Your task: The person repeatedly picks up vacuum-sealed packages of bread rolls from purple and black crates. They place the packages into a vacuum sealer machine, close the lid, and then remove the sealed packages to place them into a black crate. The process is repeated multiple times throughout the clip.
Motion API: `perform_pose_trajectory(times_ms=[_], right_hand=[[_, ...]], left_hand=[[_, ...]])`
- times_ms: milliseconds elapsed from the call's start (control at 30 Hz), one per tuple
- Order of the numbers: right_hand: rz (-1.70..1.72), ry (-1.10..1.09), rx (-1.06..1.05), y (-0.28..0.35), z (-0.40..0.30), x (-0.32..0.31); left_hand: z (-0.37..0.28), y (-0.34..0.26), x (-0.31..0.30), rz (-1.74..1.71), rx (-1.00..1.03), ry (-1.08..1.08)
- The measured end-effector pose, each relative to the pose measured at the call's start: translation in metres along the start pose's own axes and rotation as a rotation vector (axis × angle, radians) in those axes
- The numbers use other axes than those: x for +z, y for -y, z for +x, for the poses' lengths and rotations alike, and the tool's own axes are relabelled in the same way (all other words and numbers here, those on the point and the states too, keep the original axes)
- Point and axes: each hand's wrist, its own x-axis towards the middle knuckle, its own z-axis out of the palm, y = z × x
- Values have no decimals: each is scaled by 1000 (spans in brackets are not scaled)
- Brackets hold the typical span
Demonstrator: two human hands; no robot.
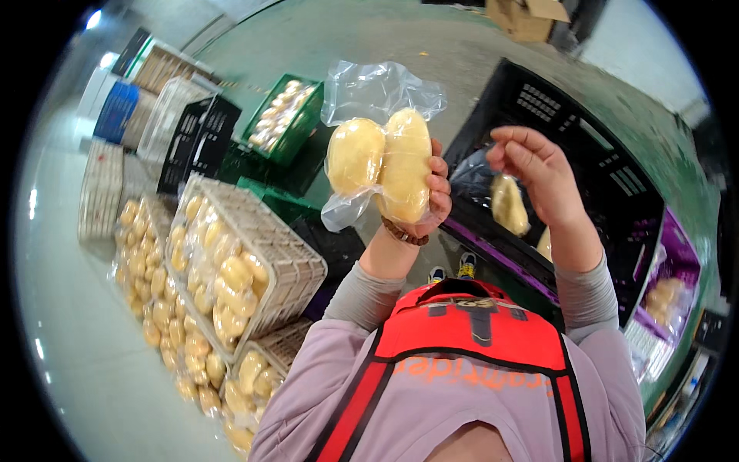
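My left hand [440,187] grips a clear plastic bag of peeled potatoes [404,164] from its right side, in front of my chest. The wrapping clings to the potatoes, and a loose flap of film stands up above them. To the right, my right hand [534,167] is raised over a large black plastic crate [606,202], its thumb and fingertips curled close together; I cannot tell if anything thin is between them. Inside that crate, below the hand, lie a pale yellow potato [509,208] in film and some crumpled clear plastic.
Beige crates [288,271] heaped with bagged potatoes stand at the left. Behind them are a green crate [294,138] of bagged produce and a stacked black crate [199,141]. A purple crate [684,277] is at the far right, a cardboard box [522,20] at the top.
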Motion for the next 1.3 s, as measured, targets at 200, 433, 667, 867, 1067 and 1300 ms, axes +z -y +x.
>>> perform_pose_trajectory(times_ms=[200,433,667,867,1067,1300], right_hand=[[-23,235,176,-34,11,53],[1,363,320,-70,25,93],[-11,222,470,-107,29,58],[29,127,529,-106,30,44],[-54,76,503,-102,23,49],[-85,-84,463,-81,-15,34]], left_hand=[[-57,-27,26,194,140,-55],[-149,-39,87,704,925,-440],[-355,-58,261,1288,1453,-1401],[-530,-70,334,1193,1133,-2136],[-547,-92,330,1130,629,-2529],[-514,-197,342,2468,29,-3077]])
